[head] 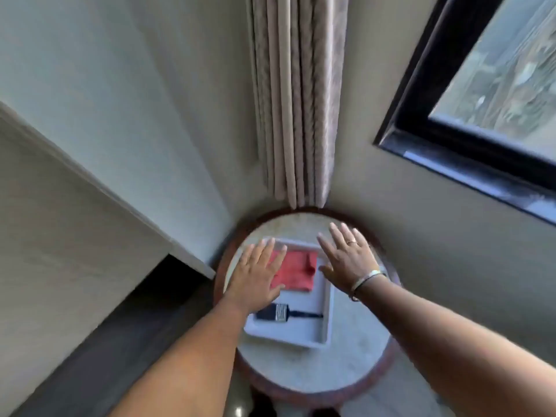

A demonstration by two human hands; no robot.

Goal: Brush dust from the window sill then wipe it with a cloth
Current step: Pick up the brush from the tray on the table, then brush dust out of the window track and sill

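A small round bench stands in the corner of the room, its pale, stone-like top ringed by a dark reddish-brown rim. Directly on the top lies one thing, a shallow white rectangular tray, set slightly askew and nearer the far-left part of the top, with bare surface showing around it, mostly on the near side. Inside the tray, at the far end, lies a folded red cloth. At the near end a brush lies flat across the tray's width, dark bristles to the left, metal band in the middle, thin dark handle pointing right
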